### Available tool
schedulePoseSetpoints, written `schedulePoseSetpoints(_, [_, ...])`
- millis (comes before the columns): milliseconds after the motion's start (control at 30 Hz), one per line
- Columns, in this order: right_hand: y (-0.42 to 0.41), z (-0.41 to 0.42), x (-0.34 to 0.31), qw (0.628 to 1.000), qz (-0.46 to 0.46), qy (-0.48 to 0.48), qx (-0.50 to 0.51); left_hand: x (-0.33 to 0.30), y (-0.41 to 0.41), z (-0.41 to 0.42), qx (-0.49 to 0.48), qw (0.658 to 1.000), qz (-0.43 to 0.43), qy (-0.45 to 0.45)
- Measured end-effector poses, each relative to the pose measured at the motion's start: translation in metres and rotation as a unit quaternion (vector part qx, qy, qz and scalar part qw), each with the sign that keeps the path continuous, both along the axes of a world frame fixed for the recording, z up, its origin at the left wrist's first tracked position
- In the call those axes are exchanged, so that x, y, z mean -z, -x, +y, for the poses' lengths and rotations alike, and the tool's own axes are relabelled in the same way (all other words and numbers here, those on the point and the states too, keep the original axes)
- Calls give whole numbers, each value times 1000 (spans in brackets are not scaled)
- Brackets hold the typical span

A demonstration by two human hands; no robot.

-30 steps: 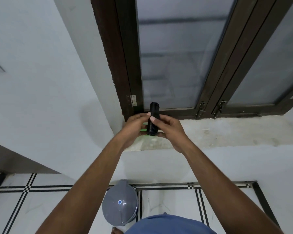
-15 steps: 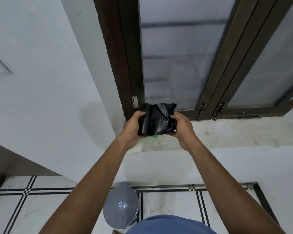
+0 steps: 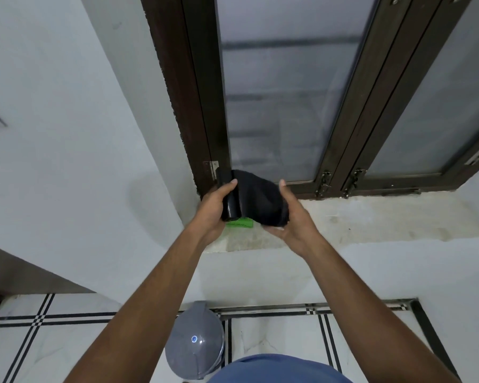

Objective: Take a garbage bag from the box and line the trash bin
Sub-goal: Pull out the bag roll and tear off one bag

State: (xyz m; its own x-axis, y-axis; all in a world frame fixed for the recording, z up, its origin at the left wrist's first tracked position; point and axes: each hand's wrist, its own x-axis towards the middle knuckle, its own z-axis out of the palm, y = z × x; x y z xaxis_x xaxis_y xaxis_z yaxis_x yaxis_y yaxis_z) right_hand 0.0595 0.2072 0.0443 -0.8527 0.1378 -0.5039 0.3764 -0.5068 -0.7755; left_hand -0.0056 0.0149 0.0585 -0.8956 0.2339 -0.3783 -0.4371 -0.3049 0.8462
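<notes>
A black roll of garbage bags (image 3: 228, 197) is held upright above the window sill, with my left hand (image 3: 215, 208) gripping it. A loose black bag (image 3: 260, 201) is unrolled from it to the right, and my right hand (image 3: 291, 219) holds that loose end from below. A green box (image 3: 239, 223) lies on the sill just under the roll, mostly hidden by my hands. Down on the floor stands the grey trash bin (image 3: 195, 346) with its lid closed.
The concrete window sill (image 3: 371, 219) runs to the right below a dark-framed window (image 3: 274, 106) with frosted glass. White walls stand to the left. The floor (image 3: 282, 338) is white tile with black lines. My blue clothing (image 3: 277, 369) shows at the bottom edge.
The roll was compact between both hands a second ago. My right hand has since pulled a bag out to the right, unrolling it, and now cups it from below.
</notes>
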Motion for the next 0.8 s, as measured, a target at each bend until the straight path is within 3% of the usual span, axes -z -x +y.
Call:
schedulePoseSetpoints(100, [-10, -16, 11, 999, -37, 36, -16, 1, 2, 2, -9, 1000, 16, 6])
schedulePoseSetpoints(233, [3, -19, 21, 985, -1, 37, 169, 4, 8, -2, -30, 999, 18, 21])
schedulePoseSetpoints(267, [4, -22, 20, 984, -18, 51, 172, 5, 10, -4, -34, 999, 16, 22])
schedulePoseSetpoints(367, [-7, -36, 16, 987, -110, 113, 11, 8, 10, -4, -33, 999, 15, 7])
schedulePoseSetpoints(433, [-12, -43, 14, 984, -107, 135, -44, 10, 8, -3, -25, 1000, 13, -7])
schedulePoseSetpoints(667, [6, -37, 8, 993, 32, 21, 110, 5, 6, -8, -11, 1000, -9, -14])
schedulePoseSetpoints(800, [-3, -42, 11, 997, -3, 59, 48, 0, 1, -7, 7, 999, -7, -32])
